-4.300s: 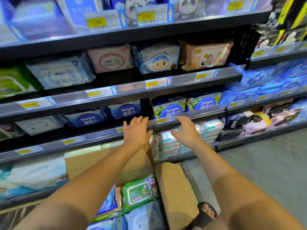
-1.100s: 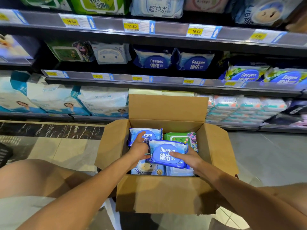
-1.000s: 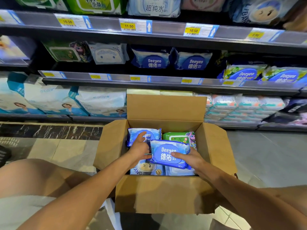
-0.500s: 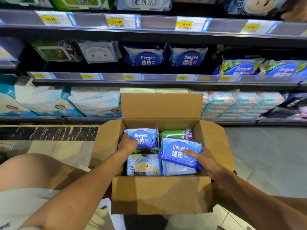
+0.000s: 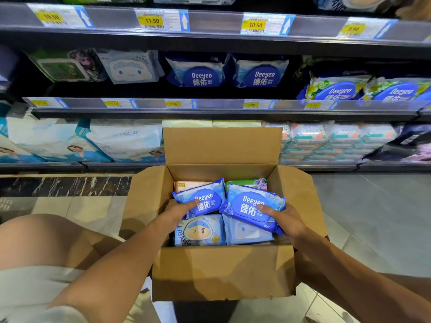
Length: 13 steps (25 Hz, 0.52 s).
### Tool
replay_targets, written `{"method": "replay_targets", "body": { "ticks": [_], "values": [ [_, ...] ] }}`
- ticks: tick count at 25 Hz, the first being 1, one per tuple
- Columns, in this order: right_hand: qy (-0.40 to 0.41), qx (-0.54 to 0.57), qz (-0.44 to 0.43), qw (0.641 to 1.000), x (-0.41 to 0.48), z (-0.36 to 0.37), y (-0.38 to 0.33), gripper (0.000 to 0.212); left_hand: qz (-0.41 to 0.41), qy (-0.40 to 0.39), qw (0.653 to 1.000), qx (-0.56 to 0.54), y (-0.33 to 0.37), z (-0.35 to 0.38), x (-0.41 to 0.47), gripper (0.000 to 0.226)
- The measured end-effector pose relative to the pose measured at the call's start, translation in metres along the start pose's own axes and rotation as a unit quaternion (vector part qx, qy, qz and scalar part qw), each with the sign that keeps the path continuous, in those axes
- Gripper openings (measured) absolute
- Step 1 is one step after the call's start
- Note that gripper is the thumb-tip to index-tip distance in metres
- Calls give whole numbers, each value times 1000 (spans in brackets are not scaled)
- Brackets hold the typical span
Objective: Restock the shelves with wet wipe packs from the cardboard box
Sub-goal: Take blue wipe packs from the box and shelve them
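Newly lifted, left pack and right pack sit gripped in the hands.

"Deeyeo 德佑" on the left pack, gripped by the left hand. Same brand, plus "80", on the right pack, gripped by the right hand. "LIBANG" on the cartoon-face pack, just below the left grip. Well above both grips, "Deeyeo 德佑" on two shelf packs. Higher still, yellow price tags reading 10.50, 11.50, 10.50, 8.90.
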State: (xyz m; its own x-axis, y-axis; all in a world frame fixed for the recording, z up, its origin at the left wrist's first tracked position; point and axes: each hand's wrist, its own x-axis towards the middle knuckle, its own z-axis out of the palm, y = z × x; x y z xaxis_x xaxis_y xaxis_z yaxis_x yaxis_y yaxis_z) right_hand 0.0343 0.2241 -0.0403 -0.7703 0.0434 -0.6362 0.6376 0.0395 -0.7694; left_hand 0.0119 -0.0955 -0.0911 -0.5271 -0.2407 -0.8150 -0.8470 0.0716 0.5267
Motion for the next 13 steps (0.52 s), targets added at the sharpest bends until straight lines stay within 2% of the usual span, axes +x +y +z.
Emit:
{"method": "replay_targets", "body": {
  "ticks": [3, 6, 8, 13],
  "values": [
    [-2, 2, 0, 1000, 0, 0, -1, 39, 0, -5, 1000, -8, -1, -1, 10, 66],
    [2, 2, 2, 1000, 2, 0, -1, 37, 12, -31, 999, -10, 2, -3, 12, 39],
    [4, -1, 4, 1000, 2, 0, -2, 40, 17, -33, 999, -2, 2, -2, 14, 31],
    [-8, 9, -4, 1000, 0, 0, -8, 41, 44, -52, 998, 5, 6, 3, 15, 58]
  ]
}}
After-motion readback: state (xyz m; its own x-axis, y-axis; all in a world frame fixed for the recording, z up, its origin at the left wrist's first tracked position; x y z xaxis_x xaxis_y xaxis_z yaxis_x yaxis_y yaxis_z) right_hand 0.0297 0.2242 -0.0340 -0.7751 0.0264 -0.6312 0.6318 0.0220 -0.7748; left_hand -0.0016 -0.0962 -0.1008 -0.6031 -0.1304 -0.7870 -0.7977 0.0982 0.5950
